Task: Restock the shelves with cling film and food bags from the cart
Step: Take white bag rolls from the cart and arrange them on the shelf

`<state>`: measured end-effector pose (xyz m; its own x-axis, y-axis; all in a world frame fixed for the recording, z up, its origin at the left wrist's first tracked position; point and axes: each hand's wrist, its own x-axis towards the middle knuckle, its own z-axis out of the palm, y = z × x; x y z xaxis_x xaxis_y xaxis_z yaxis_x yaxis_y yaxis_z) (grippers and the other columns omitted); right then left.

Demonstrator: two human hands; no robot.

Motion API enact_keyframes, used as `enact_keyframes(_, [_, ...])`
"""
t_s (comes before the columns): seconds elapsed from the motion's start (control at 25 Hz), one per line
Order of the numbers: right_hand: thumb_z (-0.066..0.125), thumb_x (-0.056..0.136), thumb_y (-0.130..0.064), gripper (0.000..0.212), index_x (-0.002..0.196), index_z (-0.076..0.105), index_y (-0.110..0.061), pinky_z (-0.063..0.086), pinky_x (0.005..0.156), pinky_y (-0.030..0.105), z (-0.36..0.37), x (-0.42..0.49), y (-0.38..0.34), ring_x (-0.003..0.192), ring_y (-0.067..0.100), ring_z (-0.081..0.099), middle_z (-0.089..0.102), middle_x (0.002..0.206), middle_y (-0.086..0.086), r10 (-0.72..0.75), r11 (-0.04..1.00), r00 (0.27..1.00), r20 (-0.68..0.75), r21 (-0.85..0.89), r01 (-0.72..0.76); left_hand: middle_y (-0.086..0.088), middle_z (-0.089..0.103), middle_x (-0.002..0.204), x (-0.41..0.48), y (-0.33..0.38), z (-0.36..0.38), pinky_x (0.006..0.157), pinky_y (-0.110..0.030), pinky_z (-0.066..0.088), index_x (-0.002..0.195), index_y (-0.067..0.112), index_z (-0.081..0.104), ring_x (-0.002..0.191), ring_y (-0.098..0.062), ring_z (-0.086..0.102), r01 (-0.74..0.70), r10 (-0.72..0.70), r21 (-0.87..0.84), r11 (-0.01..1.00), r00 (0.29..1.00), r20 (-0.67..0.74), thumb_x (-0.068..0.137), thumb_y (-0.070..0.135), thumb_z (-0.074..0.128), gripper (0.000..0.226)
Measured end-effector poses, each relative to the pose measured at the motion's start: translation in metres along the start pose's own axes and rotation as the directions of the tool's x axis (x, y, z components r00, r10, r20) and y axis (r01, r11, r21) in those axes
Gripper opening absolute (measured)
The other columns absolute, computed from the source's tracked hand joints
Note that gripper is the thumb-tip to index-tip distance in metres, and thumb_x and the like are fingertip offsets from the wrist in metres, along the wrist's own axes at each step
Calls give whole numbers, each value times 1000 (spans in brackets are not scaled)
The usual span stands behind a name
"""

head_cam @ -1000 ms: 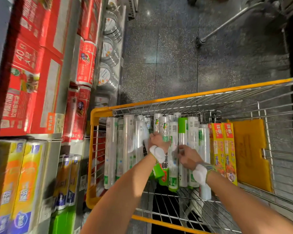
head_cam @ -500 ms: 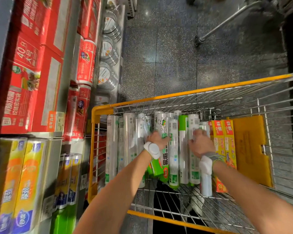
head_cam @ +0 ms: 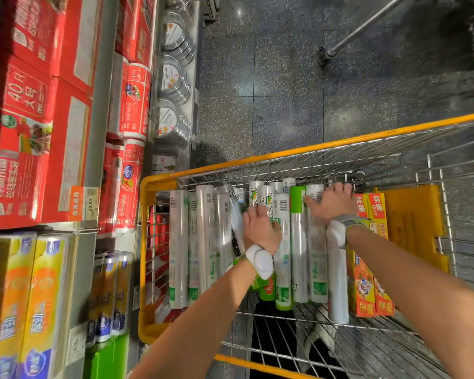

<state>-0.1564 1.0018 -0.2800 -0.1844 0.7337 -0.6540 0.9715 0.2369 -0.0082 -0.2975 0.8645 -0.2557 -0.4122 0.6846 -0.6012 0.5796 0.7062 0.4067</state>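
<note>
A wire cart with a yellow rim (head_cam: 312,149) holds several cling film and food bag rolls (head_cam: 178,242) lying side by side. Red and yellow boxes (head_cam: 378,269) stand at their right. My left hand (head_cam: 260,228) is over the middle of the row, fingers curled down around a roll with a cartoon print (head_cam: 266,198). My right hand (head_cam: 331,201) lies on the far ends of the right-hand rolls (head_cam: 316,255), fingers hooked over their tips by the cart's far wall. A white band sits on each wrist.
Shelves run along the left with red boxes (head_cam: 25,132), yellow boxes (head_cam: 25,296), red rolls (head_cam: 132,105) and stacked foil trays (head_cam: 173,77). A yellow flap (head_cam: 413,228) leans inside the cart's right side. A metal pole (head_cam: 367,26) crosses the dark floor ahead.
My right hand has slid from the rolls' near middle up to their far ends. My left hand has stayed on the middle rolls, shifting slightly forward.
</note>
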Motion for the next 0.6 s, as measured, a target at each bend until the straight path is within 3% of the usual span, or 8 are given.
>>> enact_keyframes(0.16, [36, 91, -67, 82, 133, 43, 3, 34, 102, 46, -5, -5, -2, 128, 37, 36, 45, 137, 23, -29, 996, 999, -14, 79, 30, -6, 49, 121, 0, 24, 17, 94, -37, 47, 122, 12, 53, 112, -26, 53, -92, 121, -199, 976, 983, 135, 90, 28, 60, 37])
enact_keyframes(0.32, [47, 93, -57, 56, 113, 44, -4, 45, 74, 40, -23, -27, 10, 95, 37, 60, 63, 103, 22, -112, 962, 993, -29, 246, 116, 3, 59, 108, -6, 50, 32, 81, -35, 51, 128, 20, 46, 100, -23, 59, 106, 21, -370, 923, 946, 323, 72, 43, 68, 65])
enact_keyframes(0.44, [54, 90, -59, 54, 110, 43, -10, 46, 64, 36, -36, -41, 29, 83, 30, 62, 63, 91, 8, -99, 880, 995, 10, 467, 83, 4, 54, 130, -12, 62, 47, 93, -27, 47, 145, 15, 33, 118, -24, 56, 174, 63, -425, 888, 871, 488, 72, 49, 76, 91])
enact_keyframes(0.48, [54, 89, -61, 53, 109, 45, -12, 46, 63, 33, -37, -44, 34, 82, 25, 61, 63, 91, 5, -117, 847, 993, 33, 525, 83, 4, 51, 133, -14, 63, 50, 91, -25, 45, 148, 13, 27, 119, -21, 54, 166, 72, -420, 892, 866, 495, 72, 52, 78, 100])
enact_keyframes(0.56, [45, 91, -65, 54, 107, 54, -14, 41, 66, 30, -34, -46, 39, 85, 21, 57, 62, 96, 3, -91, 770, 994, 54, 637, 36, 7, 60, 125, -15, 60, 52, 86, -30, 53, 144, 13, 35, 105, -15, 62, 183, 56, -486, 854, 898, 437, 61, 61, 80, 106])
enact_keyframes(0.6, [40, 92, -67, 57, 106, 56, -14, 40, 68, 30, -28, -48, 42, 87, 22, 56, 61, 98, 4, -43, 733, 997, 64, 680, -12, 3, 66, 116, -14, 56, 52, 84, -33, 57, 138, 14, 44, 98, -16, 65, 216, 33, -552, 805, 913, 406, 62, 56, 77, 93])
